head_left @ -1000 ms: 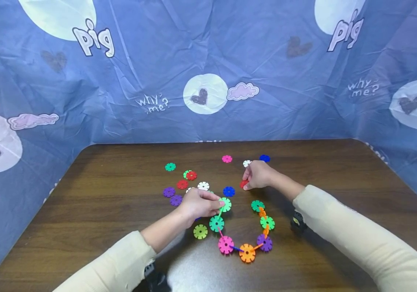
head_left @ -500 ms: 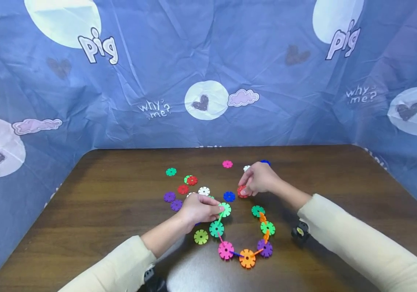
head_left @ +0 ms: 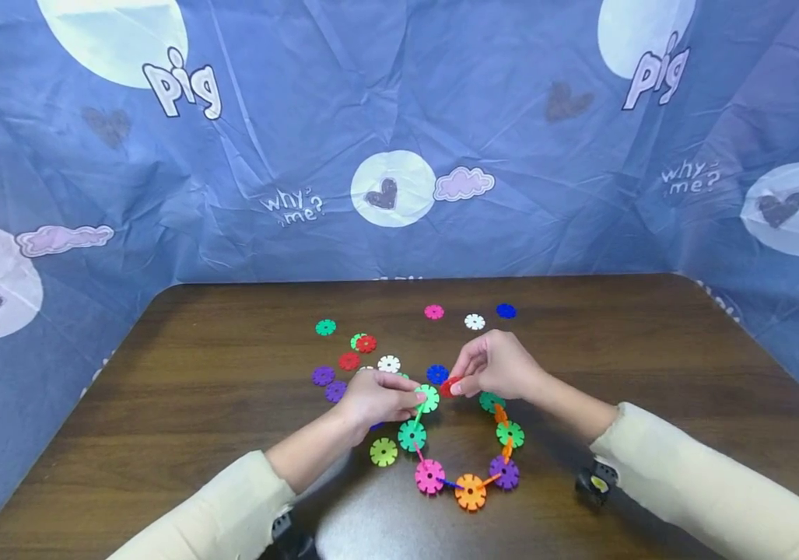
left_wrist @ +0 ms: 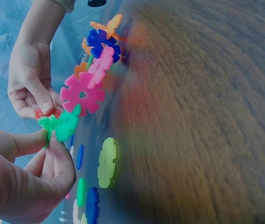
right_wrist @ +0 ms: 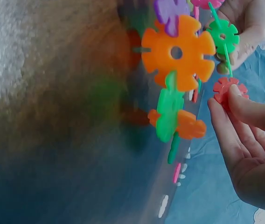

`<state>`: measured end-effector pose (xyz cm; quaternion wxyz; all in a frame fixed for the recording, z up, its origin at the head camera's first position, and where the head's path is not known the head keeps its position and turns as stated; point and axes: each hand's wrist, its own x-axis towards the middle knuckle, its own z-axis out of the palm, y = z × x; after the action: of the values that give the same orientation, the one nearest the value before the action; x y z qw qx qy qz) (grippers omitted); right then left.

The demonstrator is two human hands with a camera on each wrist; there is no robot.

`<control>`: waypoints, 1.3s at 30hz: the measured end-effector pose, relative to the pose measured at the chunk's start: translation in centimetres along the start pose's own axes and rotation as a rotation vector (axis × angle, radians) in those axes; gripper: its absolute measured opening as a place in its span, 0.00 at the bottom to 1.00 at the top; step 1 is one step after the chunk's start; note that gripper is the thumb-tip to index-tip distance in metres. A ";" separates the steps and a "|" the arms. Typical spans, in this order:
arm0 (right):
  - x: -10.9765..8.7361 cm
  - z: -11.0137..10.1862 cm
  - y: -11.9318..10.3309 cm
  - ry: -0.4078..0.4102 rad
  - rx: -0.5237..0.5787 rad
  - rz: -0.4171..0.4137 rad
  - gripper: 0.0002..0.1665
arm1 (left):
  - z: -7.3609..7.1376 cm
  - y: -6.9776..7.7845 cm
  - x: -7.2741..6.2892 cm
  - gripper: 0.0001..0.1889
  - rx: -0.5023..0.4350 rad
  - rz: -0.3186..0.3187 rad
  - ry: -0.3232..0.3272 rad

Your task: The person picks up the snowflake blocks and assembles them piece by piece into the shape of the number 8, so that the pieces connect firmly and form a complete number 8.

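My left hand (head_left: 380,400) pinches a light green slotted disc (head_left: 429,399), the left end of a U-shaped chain of linked plastic snowflake discs. Between thumb and fingers of my right hand (head_left: 500,365) is a red snowflake disc (right_wrist: 223,91), its edge right beside the green one. The chain runs down through a pink disc (head_left: 430,477) and an orange disc (head_left: 471,492), then up past a purple disc (head_left: 504,472) to a teal disc (head_left: 492,401), partly behind the right hand in the head view. Some links stand edge-on between the flat discs.
Loose discs lie on the brown wooden table (head_left: 231,342): a yellow-green one (head_left: 383,452) near the left forearm, a blue one (head_left: 437,375) just behind the hands, and several red, purple and white ones at left. A white disc (head_left: 474,321) lies farther back. Blue printed cloth (head_left: 546,233) hangs behind.
My right hand has brought the red disc left and nearer to me, up to the green disc. The left hand keeps its pinch almost in place. The white disc at the back is uncovered.
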<state>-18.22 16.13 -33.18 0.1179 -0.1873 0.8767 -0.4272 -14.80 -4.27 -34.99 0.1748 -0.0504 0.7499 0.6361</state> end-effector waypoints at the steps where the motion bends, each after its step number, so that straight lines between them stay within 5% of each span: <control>1: 0.0 0.1 -0.1 0.008 -0.012 -0.018 0.07 | 0.0 0.0 0.0 0.11 -0.003 -0.001 -0.002; 14: -0.5 1.4 -0.8 0.130 -0.116 -0.133 0.06 | -0.1 -0.2 0.1 0.11 -0.048 -0.020 0.023; 22: -0.5 1.4 -0.5 0.086 -0.015 -0.067 0.06 | -0.3 0.7 -0.1 0.10 0.004 -0.060 0.014; 33: -0.6 1.5 -0.3 0.109 -0.048 -0.218 0.06 | 0.3 0.4 -0.1 0.11 -0.019 -0.033 0.012; 36: -0.3 1.1 -0.2 0.031 -0.031 -0.198 0.06 | 0.5 0.4 0.0 0.12 -0.030 -0.041 -0.005; 39: 0.2 -0.6 0.1 -0.143 0.035 -0.151 0.11 | 0.6 0.4 0.2 0.13 -0.052 -0.058 -0.039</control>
<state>-18.65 16.52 -32.88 0.1509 -0.2810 0.8418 -0.4355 -15.00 -3.58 -34.74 0.2065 -0.0640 0.7279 0.6507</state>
